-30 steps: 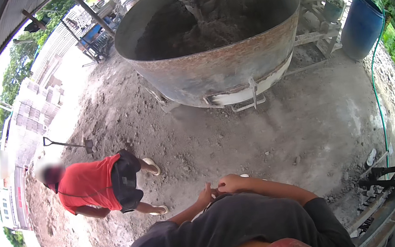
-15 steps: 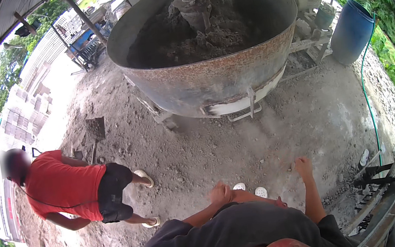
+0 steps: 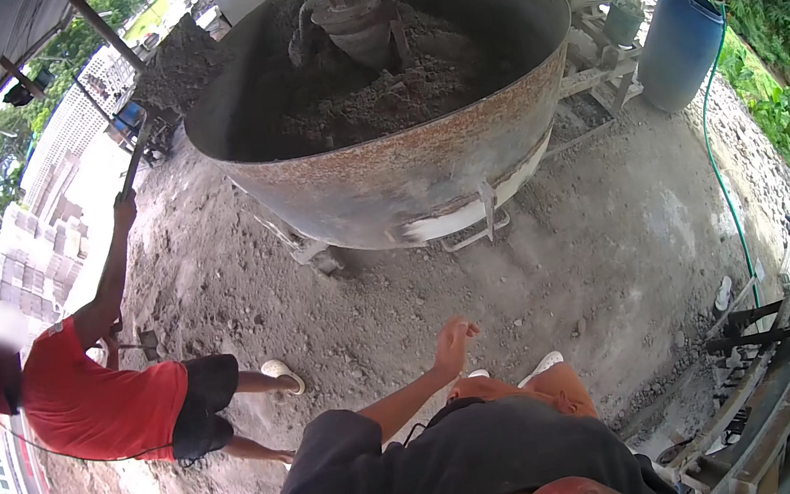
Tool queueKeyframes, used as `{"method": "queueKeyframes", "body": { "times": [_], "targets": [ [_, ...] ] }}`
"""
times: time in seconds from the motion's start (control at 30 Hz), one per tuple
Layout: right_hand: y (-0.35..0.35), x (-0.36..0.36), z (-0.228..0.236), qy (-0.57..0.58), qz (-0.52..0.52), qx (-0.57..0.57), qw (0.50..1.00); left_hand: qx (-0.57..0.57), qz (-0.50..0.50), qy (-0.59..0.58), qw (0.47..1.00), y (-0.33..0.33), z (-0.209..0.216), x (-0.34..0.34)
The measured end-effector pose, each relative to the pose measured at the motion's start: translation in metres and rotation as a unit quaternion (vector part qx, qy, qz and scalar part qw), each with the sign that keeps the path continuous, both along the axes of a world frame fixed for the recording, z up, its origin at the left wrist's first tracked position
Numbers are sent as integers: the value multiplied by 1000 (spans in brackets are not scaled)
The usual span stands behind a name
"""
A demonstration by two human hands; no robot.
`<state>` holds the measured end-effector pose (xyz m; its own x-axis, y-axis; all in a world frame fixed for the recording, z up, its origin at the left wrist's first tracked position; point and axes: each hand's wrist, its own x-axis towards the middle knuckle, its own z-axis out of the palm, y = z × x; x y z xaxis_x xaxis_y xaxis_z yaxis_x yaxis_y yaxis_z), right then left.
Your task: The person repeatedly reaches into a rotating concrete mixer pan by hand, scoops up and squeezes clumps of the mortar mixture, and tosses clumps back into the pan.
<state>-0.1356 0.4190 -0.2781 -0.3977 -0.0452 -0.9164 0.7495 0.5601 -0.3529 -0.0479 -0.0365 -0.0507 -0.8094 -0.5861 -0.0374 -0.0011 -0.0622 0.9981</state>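
Note:
My left hand (image 3: 456,344) reaches out over the dusty ground in front of my body. Its fingers look loosely stretched, and nothing shows in them. I do not see my right hand. Ahead stands a big round pan mixer (image 3: 404,170) with a rusty rim, holding grey, crumbly mix (image 3: 375,103) around a caked central hub (image 3: 355,15). At left, a co-worker in a red shirt (image 3: 108,394) raises a shovel (image 3: 137,154) heaped with grey material (image 3: 183,67) beside the mixer's left rim.
A blue barrel (image 3: 683,45) and a green hose (image 3: 719,166) are at the right. Low at the right lies a metal frame (image 3: 774,396). Loose grey material (image 3: 207,273) covers the ground at left. Stacked blocks (image 3: 34,267) stand farther back.
The co-worker has lifted the loaded shovel from the ground up to the mixer's rim. My left hand has moved forward and opened. My right hand has left view. The mixer's hub parts have turned.

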Motion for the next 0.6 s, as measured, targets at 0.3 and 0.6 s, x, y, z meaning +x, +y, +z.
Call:
{"method": "queueKeyframes", "body": {
  "times": [0.3,0.6],
  "targets": [
    [-111,-127,55,52,26,-76,995,-225,-107,482,840,-28,392,-106],
    [3,-333,-5,86,24,-13,996,-281,-237,472,801,80,466,-233]
  ]
}}
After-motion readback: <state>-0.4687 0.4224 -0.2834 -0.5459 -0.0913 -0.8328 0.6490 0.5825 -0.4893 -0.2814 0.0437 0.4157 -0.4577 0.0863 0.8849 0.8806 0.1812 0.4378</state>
